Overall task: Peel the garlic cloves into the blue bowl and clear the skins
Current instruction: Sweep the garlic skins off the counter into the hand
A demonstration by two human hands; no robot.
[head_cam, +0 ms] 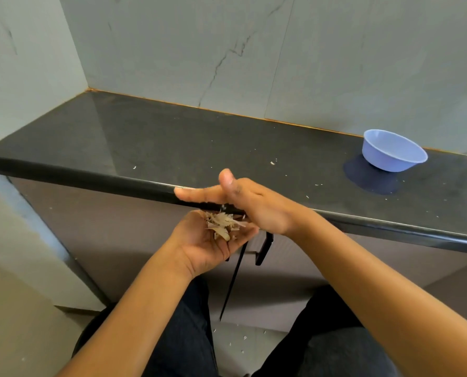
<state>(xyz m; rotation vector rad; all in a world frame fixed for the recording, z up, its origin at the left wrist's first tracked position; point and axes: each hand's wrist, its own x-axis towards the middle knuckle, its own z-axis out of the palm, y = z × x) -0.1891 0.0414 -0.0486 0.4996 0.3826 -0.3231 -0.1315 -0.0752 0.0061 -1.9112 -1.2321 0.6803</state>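
Observation:
My left hand (203, 243) is cupped palm up just below the counter's front edge and holds a heap of dry garlic skins (222, 225). My right hand (243, 201) lies flat at that edge, fingers straight and pointing left, its side right above the heap. The blue bowl (394, 151) stands far right near the wall, apart from both hands; its inside is hidden from here. A few small skin flakes (272, 162) lie scattered over the black counter (172, 137).
Grey marble walls close the counter at the back and left. Below the edge are brown cabinet doors with a black handle (263, 250). More skin bits (244, 337) lie on the floor between my knees.

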